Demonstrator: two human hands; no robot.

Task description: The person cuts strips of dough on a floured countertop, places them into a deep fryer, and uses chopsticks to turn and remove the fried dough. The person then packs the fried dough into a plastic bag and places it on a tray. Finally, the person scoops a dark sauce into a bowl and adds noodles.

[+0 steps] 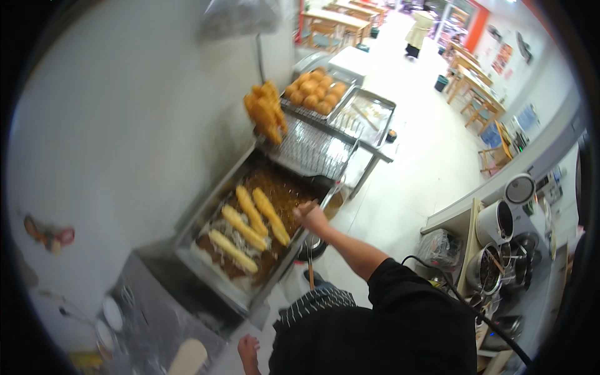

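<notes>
My right hand is closed in a fist above the right side of a metal fryer. What it grips, if anything, I cannot make out. Several pale yellow fried dough sticks float side by side in the brown, bubbling oil, to the left of this hand. Down by the fryer's near end, beside my apron, hangs my left hand with its fingers curled and nothing visible in them. Browner fried dough sticks stand bunched at the fryer's far left corner.
Beyond the fryer lie a wire rack, a tray of round fried balls and a metal tray. A metal worktop adjoins the near end. Pots line a counter at right. A person stands far off.
</notes>
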